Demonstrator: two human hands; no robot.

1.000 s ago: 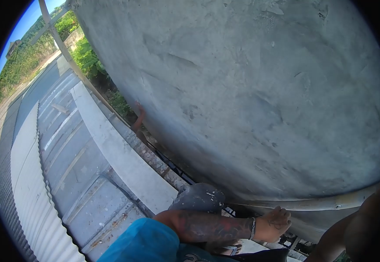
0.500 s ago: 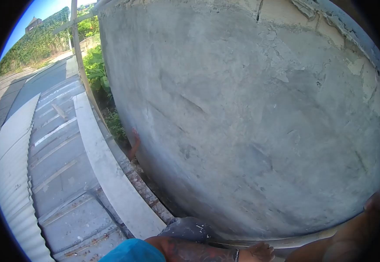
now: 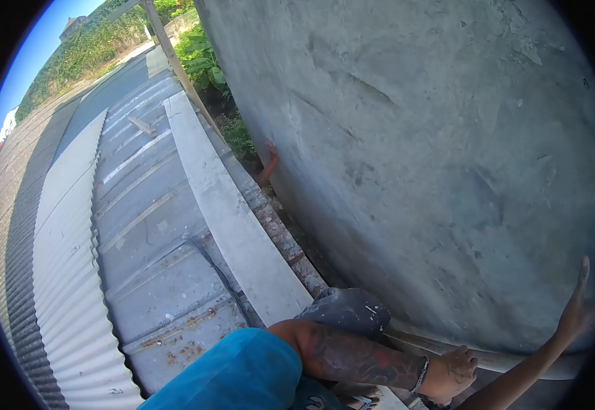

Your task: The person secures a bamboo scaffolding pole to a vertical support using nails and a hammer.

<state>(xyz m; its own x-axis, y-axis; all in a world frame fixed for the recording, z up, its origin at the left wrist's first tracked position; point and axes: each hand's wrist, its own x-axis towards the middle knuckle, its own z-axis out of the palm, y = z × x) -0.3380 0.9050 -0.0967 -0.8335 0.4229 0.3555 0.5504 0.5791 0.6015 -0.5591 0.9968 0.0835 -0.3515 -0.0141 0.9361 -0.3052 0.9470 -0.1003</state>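
My left hand (image 3: 451, 372), below a tattooed forearm and a bracelet, is low at the right of centre, beside the wall's bottom edge. Its fingers are curled; what they hold, if anything, is hidden. My right hand (image 3: 579, 311) is at the far right, against or close to the grey plastered wall (image 3: 407, 171), with a finger or thumb stretched upward and nothing visible in it. Part of it is lost in the dark frame edge. Another person's hand (image 3: 271, 158) reaches up from below and touches the wall's left edge, fingers spread.
A pale board (image 3: 226, 205) lies on the metal roof (image 3: 154, 225), with corrugated sheeting (image 3: 72, 273) farther left. A dark cable (image 3: 222, 273) crosses the roof. A narrow gap runs beside the wall. A wooden post (image 3: 174, 61) stands near green plants (image 3: 202, 61).
The view has shifted, so the wall and roof sit higher and farther right. My right hand now shows more clearly with its finger raised, and more of the blue sleeve shows.
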